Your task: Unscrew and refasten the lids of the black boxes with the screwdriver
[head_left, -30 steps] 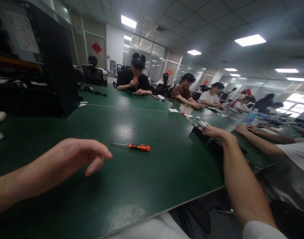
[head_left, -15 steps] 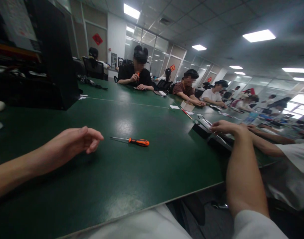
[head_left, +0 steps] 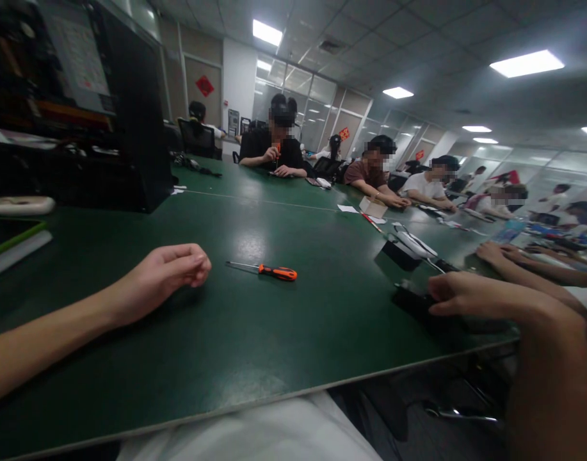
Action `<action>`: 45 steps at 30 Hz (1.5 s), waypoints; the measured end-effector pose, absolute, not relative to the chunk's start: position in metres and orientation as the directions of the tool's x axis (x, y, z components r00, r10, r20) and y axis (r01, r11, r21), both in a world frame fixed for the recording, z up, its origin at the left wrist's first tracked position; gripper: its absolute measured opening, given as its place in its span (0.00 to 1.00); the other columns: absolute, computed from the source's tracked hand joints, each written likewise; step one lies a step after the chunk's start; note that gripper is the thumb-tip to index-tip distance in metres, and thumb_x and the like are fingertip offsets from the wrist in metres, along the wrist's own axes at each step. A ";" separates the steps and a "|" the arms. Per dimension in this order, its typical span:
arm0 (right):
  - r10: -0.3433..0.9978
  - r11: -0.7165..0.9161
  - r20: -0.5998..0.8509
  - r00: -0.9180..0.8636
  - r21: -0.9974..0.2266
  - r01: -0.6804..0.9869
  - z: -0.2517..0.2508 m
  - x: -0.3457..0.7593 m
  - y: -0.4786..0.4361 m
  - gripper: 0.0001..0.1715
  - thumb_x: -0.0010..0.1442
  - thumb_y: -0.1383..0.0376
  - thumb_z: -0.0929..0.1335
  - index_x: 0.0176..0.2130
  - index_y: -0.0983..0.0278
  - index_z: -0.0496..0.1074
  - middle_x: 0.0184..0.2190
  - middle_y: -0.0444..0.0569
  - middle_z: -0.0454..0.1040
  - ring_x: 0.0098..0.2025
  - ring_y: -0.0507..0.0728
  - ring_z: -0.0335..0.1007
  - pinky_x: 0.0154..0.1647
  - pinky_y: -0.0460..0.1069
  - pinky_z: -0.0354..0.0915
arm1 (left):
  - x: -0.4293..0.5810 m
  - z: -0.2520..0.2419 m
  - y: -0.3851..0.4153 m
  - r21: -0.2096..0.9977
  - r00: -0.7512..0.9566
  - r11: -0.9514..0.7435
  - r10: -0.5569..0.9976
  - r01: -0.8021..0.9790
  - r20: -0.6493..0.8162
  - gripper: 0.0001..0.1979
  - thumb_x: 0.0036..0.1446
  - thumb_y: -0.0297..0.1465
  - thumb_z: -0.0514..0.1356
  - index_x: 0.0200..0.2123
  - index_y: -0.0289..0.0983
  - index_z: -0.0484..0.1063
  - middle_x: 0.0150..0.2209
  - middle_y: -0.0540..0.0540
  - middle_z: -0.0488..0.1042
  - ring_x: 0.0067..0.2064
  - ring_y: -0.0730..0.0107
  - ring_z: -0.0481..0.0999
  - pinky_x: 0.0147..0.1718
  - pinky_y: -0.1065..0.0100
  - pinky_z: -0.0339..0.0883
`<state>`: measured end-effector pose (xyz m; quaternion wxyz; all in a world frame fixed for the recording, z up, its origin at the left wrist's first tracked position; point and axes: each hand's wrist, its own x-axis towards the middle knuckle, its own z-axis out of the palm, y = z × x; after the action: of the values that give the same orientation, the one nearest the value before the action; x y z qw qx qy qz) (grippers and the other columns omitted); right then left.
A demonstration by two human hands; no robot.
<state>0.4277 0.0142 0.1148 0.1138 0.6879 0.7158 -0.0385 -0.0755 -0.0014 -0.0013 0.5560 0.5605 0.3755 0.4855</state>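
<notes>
An orange-and-black screwdriver (head_left: 278, 273) lies on the green table, its thin shaft pointing left. Just left of its tip, my left hand (head_left: 173, 274) rests with the fingers curled in and nothing visible in them. On the right, my right hand (head_left: 459, 294) is closed at a blurred dark flat object (head_left: 411, 299) low over the table. A small shiny or clear bit shows at its upper edge; its kind is not clear. Behind it are a black box (head_left: 401, 255) and a white item with cords (head_left: 415, 240).
A black computer case (head_left: 134, 121) stands at the left, near a green-edged tablet-like item (head_left: 15, 240). Paper (head_left: 347, 209), an open carton (head_left: 372, 207) and a red pencil-like stick (head_left: 370, 222) lie farther back. Several people sit around the table; a neighbour's hands (head_left: 495, 251) are at right.
My right hand has come back from the black box and white item toward the table's front edge, with the dark object at its fingers. My left hand's fingers have curled in. The view has shifted left.
</notes>
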 end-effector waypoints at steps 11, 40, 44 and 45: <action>0.590 0.801 -0.224 -0.776 0.037 0.598 0.107 0.225 0.018 0.24 0.68 0.46 0.62 0.49 0.61 0.72 0.42 0.51 0.76 0.42 0.56 0.73 0.39 0.48 0.59 | -0.064 -0.004 -0.017 0.845 0.447 -0.349 0.882 0.404 0.151 0.29 0.61 0.43 0.65 0.63 0.46 0.67 0.64 0.45 0.70 0.63 0.52 0.69 0.62 0.57 0.64; 0.528 0.849 -0.028 -0.849 0.002 0.528 0.199 0.173 0.042 0.24 0.67 0.50 0.66 0.44 0.68 0.77 0.31 0.42 0.77 0.31 0.45 0.67 0.34 0.42 0.60 | -0.045 0.021 0.001 0.677 0.500 -0.421 0.861 0.604 0.089 0.24 0.61 0.41 0.63 0.59 0.41 0.74 0.56 0.45 0.78 0.53 0.53 0.78 0.53 0.59 0.71; 0.491 0.871 -0.032 -0.871 0.034 0.490 0.191 0.168 0.048 0.20 0.67 0.52 0.66 0.42 0.66 0.77 0.31 0.43 0.78 0.27 0.45 0.70 0.26 0.41 0.58 | -0.047 0.014 0.001 0.683 0.481 -0.418 0.870 0.599 0.110 0.26 0.61 0.43 0.63 0.60 0.41 0.73 0.58 0.44 0.77 0.56 0.51 0.77 0.56 0.56 0.69; 0.488 0.873 -0.027 -0.873 0.039 0.486 0.190 0.167 0.050 0.20 0.67 0.52 0.66 0.43 0.65 0.77 0.31 0.43 0.78 0.28 0.45 0.70 0.26 0.41 0.58 | -0.047 0.012 0.001 0.680 0.481 -0.422 0.869 0.599 0.115 0.26 0.61 0.43 0.63 0.60 0.41 0.73 0.58 0.43 0.77 0.56 0.50 0.77 0.56 0.56 0.69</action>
<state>0.1669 0.0499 0.1902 0.0178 0.2517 0.9675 0.0157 -0.0471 0.0012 0.0123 0.2895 0.8103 0.4530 0.2330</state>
